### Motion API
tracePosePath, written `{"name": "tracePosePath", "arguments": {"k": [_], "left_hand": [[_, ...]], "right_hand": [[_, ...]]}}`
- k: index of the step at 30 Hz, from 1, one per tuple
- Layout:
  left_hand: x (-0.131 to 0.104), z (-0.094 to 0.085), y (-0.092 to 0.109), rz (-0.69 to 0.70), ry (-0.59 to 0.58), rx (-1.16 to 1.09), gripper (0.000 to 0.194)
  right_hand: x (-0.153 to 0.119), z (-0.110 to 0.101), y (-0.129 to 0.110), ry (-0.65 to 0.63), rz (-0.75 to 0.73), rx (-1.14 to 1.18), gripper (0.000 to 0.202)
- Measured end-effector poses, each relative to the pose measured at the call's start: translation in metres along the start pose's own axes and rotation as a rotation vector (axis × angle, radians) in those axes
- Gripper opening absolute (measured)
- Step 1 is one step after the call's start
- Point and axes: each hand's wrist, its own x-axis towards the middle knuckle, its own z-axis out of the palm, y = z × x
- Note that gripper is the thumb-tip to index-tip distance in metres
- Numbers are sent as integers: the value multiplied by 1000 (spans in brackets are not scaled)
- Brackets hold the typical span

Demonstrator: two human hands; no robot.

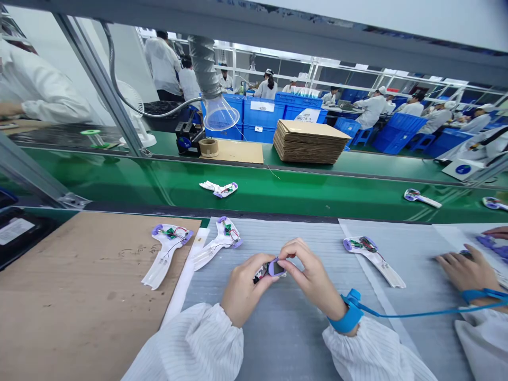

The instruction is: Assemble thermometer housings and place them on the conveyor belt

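In the head view, my left hand (246, 288) and my right hand (311, 270) meet over the mat and hold one small device part (277, 267) between them. This part has a purple rim round a dark screen, and my fingers cover most of the rest. My left fingers grip its left side; my right thumb and fingers pinch the screen end. To the left lie two white, gun-shaped thermometer-like housing halves, one on the mat (223, 239) and one on the cardboard (166, 251). Both show green boards, wires and purple ends. A blue wrist strap (349, 313) circles my right wrist.
A similar housing (373, 256) lies right of my hands. Beyond it, a co-worker's hand (470, 270) works on the mat. The green conveyor belt (317, 193) carries more housings. Behind stand stacked cardboard sheets (307, 145), a tape roll (209, 147) and an extraction hose (204, 66).
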Motion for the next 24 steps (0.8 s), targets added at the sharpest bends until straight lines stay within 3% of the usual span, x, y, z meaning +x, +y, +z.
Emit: {"name": "tracePosePath", "arguments": {"k": [12,24], "left_hand": [[1,0,1,27,4,22,21],[1,-1,3,21,21,38,22]], "right_hand": [[0,0,-2,-50,-14,-89,11],[0,0,2,3,-39,-78,7]]}}
